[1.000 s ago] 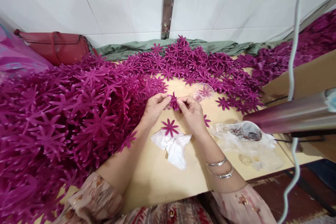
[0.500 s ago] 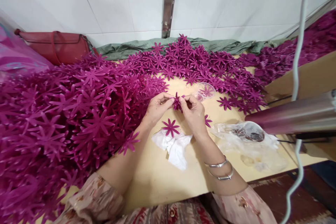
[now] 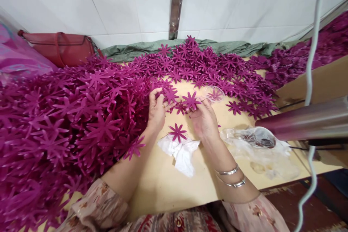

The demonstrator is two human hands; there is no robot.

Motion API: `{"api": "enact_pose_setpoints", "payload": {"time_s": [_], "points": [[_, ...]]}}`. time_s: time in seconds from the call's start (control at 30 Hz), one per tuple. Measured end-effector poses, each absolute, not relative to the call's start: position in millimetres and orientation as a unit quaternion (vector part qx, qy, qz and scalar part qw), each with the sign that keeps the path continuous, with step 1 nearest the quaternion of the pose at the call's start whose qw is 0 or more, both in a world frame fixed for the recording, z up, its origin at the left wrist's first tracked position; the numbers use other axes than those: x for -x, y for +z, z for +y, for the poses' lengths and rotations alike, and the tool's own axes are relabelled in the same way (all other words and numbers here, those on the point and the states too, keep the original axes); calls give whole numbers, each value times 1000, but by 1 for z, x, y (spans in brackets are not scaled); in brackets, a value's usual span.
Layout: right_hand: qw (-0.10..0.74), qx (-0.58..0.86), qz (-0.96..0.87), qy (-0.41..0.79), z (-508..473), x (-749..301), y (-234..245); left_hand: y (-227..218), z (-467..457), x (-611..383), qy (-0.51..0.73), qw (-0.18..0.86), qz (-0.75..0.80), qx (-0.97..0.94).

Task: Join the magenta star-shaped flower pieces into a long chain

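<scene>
In my right hand (image 3: 203, 117) a magenta flower-shaped piece (image 3: 191, 100) with narrow petals is gripped by its edge between thumb and fingers. My left hand (image 3: 157, 112), a ring on one finger, has its fingers curled at a similar flower piece (image 3: 170, 94) beside the big heap. Between the hands, slightly lower, another flower piece (image 3: 180, 107) shows, partly covered. Nearer to me a single flower piece (image 3: 177, 132) lies at the top of a crumpled white tissue (image 3: 182, 155). A clear round dish (image 3: 214, 94) lies just beyond my right hand.
A large heap of magenta flower pieces (image 3: 95, 112) fills the left and runs along the back. To the right are a clear plastic bag (image 3: 261, 152), a metal cylinder (image 3: 307, 117) and a hanging white cable (image 3: 309, 69). A red handbag (image 3: 58, 49) stands at the back left.
My hands were together, pinching pieces between them. Now they are apart: the right hand turned palm up with one flower piece, the left moved slightly left to a piece by the heap.
</scene>
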State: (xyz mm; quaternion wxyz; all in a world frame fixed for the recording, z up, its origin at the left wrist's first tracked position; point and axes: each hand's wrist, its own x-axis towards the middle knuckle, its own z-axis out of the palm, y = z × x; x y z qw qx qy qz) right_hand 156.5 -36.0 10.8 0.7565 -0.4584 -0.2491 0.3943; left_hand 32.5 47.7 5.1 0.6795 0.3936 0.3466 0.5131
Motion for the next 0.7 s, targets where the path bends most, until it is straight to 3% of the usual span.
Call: {"api": "enact_pose_setpoints", "payload": {"time_s": [0.2, 0.47, 0.6, 0.7], "points": [[728, 417, -208, 503, -38, -157, 20, 11, 45, -32, 495, 692, 307, -426], [716, 465, -262, 450, -39, -150, 17, 6, 39, -36, 443, 637, 274, -568], [702, 498, -306, 407, -37, -148, 12, 5, 38, -33, 456, 561, 272, -635], [693, 520, -337, 368, -37, -146, 11, 5, 38, -33, 471, 560, 279, -622]]}}
